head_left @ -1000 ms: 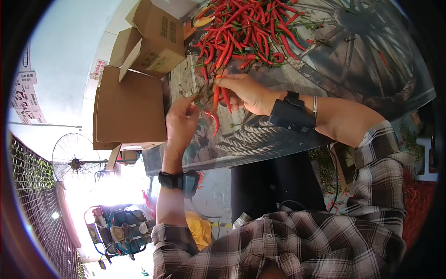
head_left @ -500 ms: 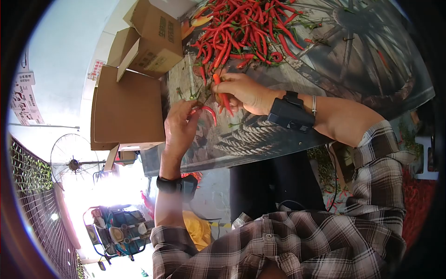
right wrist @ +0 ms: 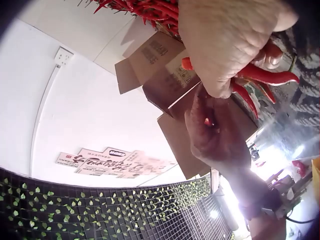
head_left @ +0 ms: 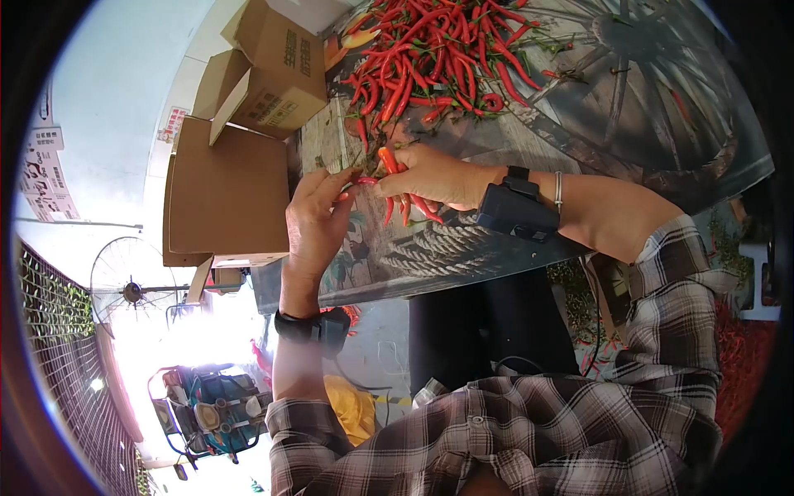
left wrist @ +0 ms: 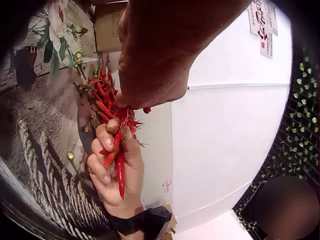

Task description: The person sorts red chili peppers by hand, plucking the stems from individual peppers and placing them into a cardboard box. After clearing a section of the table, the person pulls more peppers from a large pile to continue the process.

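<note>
The left hand (head_left: 316, 219) pinched one end of a chilli (head_left: 367, 180) between thumb and fingers, its other end reaching the right hand (head_left: 438, 176). The right hand was curled round several more red chillies (head_left: 426, 209), their tips pointing to the near side. Both were over the bench (head_left: 496, 139), with a printed rope (head_left: 447, 252) just nearer than the right one. On the far side lay a large heap (head_left: 438, 54) of red chillies with green stems, a printed wheel (head_left: 633, 41) to its right. On the left were a near box (head_left: 227, 194) and a far box (head_left: 285, 78), both cardboard; farther left was a fan (head_left: 132, 293).
</note>
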Action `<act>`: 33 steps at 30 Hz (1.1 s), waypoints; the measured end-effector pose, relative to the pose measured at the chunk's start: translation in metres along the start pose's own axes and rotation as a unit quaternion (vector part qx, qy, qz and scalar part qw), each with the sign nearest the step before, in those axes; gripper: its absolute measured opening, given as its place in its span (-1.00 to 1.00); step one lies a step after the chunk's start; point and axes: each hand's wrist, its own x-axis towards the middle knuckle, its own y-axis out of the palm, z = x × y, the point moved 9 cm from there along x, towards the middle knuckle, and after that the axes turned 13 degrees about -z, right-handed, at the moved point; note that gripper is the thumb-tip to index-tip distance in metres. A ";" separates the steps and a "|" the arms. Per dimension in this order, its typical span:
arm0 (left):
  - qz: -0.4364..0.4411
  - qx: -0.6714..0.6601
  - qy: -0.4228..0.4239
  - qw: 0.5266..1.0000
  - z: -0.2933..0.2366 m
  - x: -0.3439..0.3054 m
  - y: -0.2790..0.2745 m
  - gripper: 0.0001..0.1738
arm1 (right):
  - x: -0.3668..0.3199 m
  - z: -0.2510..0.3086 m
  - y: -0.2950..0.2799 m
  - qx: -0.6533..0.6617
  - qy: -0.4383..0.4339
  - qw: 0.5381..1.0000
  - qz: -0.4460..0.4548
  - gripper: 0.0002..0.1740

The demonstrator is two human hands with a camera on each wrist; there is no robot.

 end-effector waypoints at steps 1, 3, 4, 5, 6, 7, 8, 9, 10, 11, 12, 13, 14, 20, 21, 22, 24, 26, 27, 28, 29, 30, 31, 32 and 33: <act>0.000 0.001 0.000 1.000 0.001 0.000 0.000 -0.69 | 0.000 0.000 0.001 0.000 0.000 1.000 0.001 -0.81; -0.008 0.005 0.002 1.000 0.002 0.001 -0.002 -0.72 | 0.002 0.000 0.000 0.006 -0.010 1.000 -0.010 -0.82; -0.008 0.004 0.003 1.000 0.003 0.001 -0.001 -0.72 | 0.001 0.001 -0.001 0.006 -0.010 1.000 -0.012 -0.82; -0.006 0.015 0.006 1.000 0.005 0.000 -0.001 -0.72 | 0.000 0.001 -0.001 0.006 -0.008 1.000 -0.005 -0.82; -0.004 0.026 0.008 1.000 0.007 0.001 -0.001 -0.73 | -0.001 0.001 0.000 0.007 -0.005 1.000 0.002 -0.81; -0.005 0.025 0.008 1.000 0.008 0.002 -0.001 -0.73 | 0.001 0.000 -0.001 0.005 -0.006 1.000 0.002 -0.81; -0.006 0.036 0.027 0.999 0.007 0.002 -0.001 -0.75 | 0.003 -0.002 -0.001 0.002 -0.007 1.000 -0.003 -0.81; -0.005 0.046 0.045 0.998 0.005 0.002 -0.001 -0.76 | 0.004 -0.004 -0.001 -0.002 -0.008 1.000 -0.007 -0.81; -0.005 0.047 0.045 0.998 0.005 0.003 -0.002 -0.76 | 0.005 -0.005 -0.001 -0.002 -0.008 1.000 -0.007 -0.81; -0.006 0.042 0.048 0.998 0.005 0.003 -0.003 -0.78 | 0.006 -0.006 -0.002 -0.005 -0.012 1.000 -0.009 -0.81; -0.007 0.037 0.052 0.998 0.004 0.004 -0.004 -0.80 | 0.005 -0.003 -0.001 -0.008 -0.016 1.000 -0.012 -0.81; -0.007 0.037 0.052 0.998 0.003 0.003 -0.004 -0.80 | 0.003 0.000 -0.001 -0.008 -0.016 1.000 -0.012 -0.81; -0.010 0.032 0.031 0.999 0.006 0.001 -0.004 -0.81 | 0.000 0.003 -0.002 -0.013 -0.019 1.000 -0.013 -0.81; -0.074 -0.063 -0.130 0.987 0.044 -0.008 0.002 -0.88 | 0.003 0.000 0.000 -0.014 -0.030 0.999 -0.008 -0.82; -0.102 -0.098 -0.233 0.962 0.064 -0.012 0.002 -0.87 | 0.004 0.000 0.001 -0.024 -0.047 0.999 -0.010 -0.83; -0.103 -0.098 -0.233 0.962 0.070 -0.008 0.004 -0.87 | 0.005 -0.002 0.000 -0.025 -0.047 0.999 -0.009 -0.83; -0.114 -0.153 -0.295 0.936 0.091 -0.001 0.008 -0.83 | 0.000 0.002 0.000 -0.016 -0.025 0.999 -0.016 -0.84; -0.044 -0.111 -0.330 0.936 0.100 0.005 0.019 -0.73 | -0.002 0.004 -0.001 -0.004 -0.011 1.000 -0.013 -0.83; 0.023 -0.066 -0.297 0.952 0.106 0.009 0.036 -0.68 | -0.003 0.003 -0.002 0.008 0.004 1.000 -0.012 -0.83; 0.090 -0.021 -0.261 0.961 0.109 0.012 0.053 -0.63 | -0.002 0.003 -0.001 0.009 0.003 1.000 -0.012 -0.83; 0.056 -0.061 -0.219 0.972 0.107 0.019 0.060 -0.58 | -0.002 0.003 -0.001 0.022 -0.003 1.000 -0.007 -0.83; 0.057 -0.064 -0.217 0.972 0.104 0.026 0.065 -0.58 | -0.002 0.004 -0.001 0.035 -0.009 0.999 -0.003 -0.82; 0.057 -0.111 -0.245 0.961 0.104 0.032 0.072 -0.59 | -0.001 0.003 -0.002 0.034 -0.009 0.999 -0.007 -0.82; 0.058 -0.157 -0.273 0.947 0.105 0.037 0.078 -0.60 | 0.000 0.002 -0.003 0.046 -0.010 0.999 -0.016 -0.82; 0.072 -0.111 -0.280 0.951 0.110 0.043 0.082 -0.59 | 0.002 0.002 -0.005 0.057 -0.012 0.998 -0.025 -0.82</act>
